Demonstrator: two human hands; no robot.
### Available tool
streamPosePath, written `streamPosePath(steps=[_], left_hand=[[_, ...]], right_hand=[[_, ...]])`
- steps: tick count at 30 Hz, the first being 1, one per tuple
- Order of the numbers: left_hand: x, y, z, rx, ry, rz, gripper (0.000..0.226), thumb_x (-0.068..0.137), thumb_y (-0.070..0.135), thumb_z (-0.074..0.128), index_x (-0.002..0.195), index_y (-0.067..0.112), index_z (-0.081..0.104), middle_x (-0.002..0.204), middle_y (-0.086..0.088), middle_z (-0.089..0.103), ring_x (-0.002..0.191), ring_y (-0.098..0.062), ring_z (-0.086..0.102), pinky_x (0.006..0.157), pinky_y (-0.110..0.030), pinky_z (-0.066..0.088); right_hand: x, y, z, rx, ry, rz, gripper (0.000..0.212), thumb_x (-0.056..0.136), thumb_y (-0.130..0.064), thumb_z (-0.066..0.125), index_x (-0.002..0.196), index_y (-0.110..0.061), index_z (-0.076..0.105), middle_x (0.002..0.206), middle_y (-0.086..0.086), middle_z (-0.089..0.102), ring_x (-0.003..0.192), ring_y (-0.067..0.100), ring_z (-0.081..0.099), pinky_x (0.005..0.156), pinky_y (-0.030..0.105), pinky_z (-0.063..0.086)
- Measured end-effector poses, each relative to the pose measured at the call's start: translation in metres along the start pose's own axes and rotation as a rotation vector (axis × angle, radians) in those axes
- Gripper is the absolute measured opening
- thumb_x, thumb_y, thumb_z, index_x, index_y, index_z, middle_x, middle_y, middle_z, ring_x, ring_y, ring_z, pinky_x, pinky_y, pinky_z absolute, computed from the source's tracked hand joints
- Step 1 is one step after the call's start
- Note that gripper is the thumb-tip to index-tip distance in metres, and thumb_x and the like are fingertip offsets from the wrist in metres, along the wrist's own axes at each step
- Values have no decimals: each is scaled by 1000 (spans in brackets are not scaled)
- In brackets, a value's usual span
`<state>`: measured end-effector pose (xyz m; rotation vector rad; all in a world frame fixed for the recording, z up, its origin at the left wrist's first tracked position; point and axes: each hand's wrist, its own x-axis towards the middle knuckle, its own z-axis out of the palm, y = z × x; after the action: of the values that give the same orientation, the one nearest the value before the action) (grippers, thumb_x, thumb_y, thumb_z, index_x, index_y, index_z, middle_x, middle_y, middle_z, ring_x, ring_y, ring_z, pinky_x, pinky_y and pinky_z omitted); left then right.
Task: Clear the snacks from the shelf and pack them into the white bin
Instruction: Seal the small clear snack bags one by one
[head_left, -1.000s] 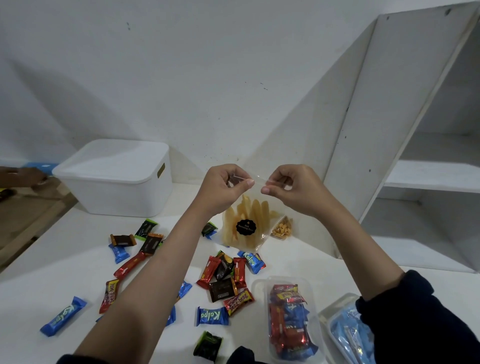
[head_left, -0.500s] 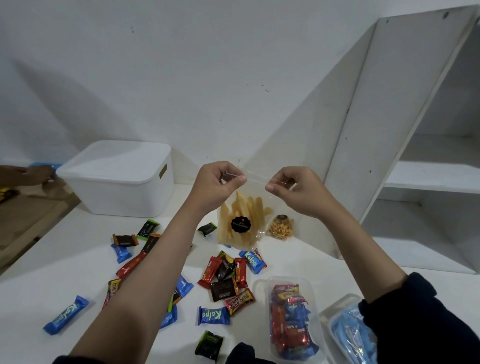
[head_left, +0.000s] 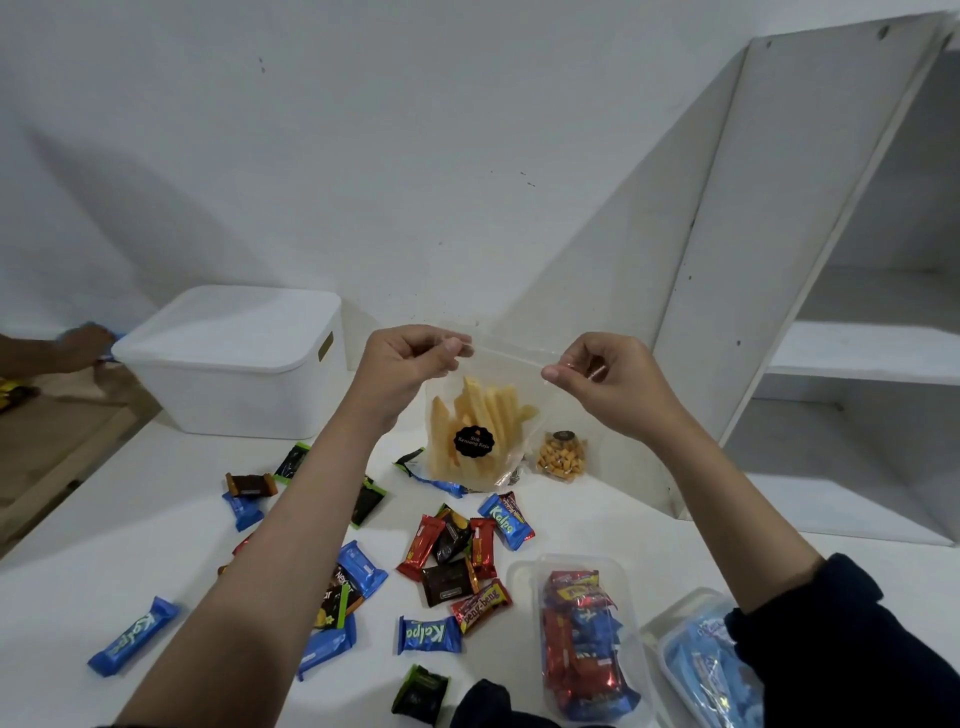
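I hold a clear bag of yellow potato sticks with a black round label up in front of me. My left hand pinches the bag's top left corner and my right hand pinches its top right corner. The white bin stands at the back left with its lid on. A white shelf unit rises at the right, its visible compartments bare. Several wrapped snack bars lie scattered on the white table below my arms.
A small clear bag of orange nuts sits near the shelf's side panel. Two clear plastic tubs of wrapped snacks stand at the front right. Another person's hand reaches in at the far left beside the bin.
My hands have drawn apart along the bag's top edge, stretching it wider. The bag hangs a little lower in view.
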<state>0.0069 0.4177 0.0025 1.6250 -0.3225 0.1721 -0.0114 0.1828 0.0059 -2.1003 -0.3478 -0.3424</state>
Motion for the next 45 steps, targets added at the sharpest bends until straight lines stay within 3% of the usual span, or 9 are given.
streamPosePath(steps=[10,18,23,25,28,31,36,42,45], left_hand=[[1,-7,1,-138,94,-11,31,82,-5,63,61,17,72,62,0,70,59,-12,64,64,-20,53],[0,-9,10,106,-46,15,16,85,-1,63,73,9,65,61,7,69,62,-5,63,65,-17,51],[-4,-15,21,118,-39,-14,10,83,6,68,75,12,67,73,0,69,70,-10,62,74,-25,53],[-7,-18,25,204,52,-80,8,82,20,72,84,14,68,85,0,69,76,-8,62,75,-24,51],[-13,-19,30,299,173,-265,31,79,41,71,90,13,65,89,0,69,80,-9,64,74,-25,51],[-22,-17,38,188,-56,-499,40,84,47,62,88,7,66,87,-8,73,78,-18,72,78,-33,57],[-31,-23,48,69,-148,-526,33,86,31,66,92,-1,67,81,-10,74,73,-17,73,67,-25,59],[-32,-28,43,-42,-182,-504,7,87,8,63,86,4,69,73,-8,74,72,-16,73,79,-32,58],[-33,-27,41,-65,-177,-475,7,87,4,62,85,5,69,73,-6,75,71,-14,73,72,-27,59]], right_hand=[[-3,2,0,-65,-18,-33,25,80,-25,74,64,-15,58,53,-6,50,46,1,44,48,11,34],[-3,-2,2,-49,-226,-7,11,79,-32,74,78,-22,72,76,-5,71,68,3,62,63,14,48],[-6,-2,13,191,-267,171,11,81,-17,74,70,-18,71,60,-3,64,54,4,56,51,17,45],[-8,1,18,303,-224,264,12,78,-13,76,69,-13,69,56,-3,61,49,3,54,48,17,43],[-14,10,27,394,-130,393,13,75,-10,78,69,-7,67,51,-6,58,43,2,49,45,17,40],[-22,19,38,468,-167,464,12,77,-12,76,72,-5,69,54,-1,62,48,8,53,48,20,43],[-30,26,49,598,-244,535,11,87,-9,64,78,-5,69,67,7,66,61,15,59,61,26,50],[-34,30,51,770,-224,613,18,92,-1,53,80,-2,66,71,10,65,59,17,56,56,23,51],[-35,29,55,926,-246,663,20,95,-3,47,82,-1,63,74,10,66,62,16,59,58,22,52]])
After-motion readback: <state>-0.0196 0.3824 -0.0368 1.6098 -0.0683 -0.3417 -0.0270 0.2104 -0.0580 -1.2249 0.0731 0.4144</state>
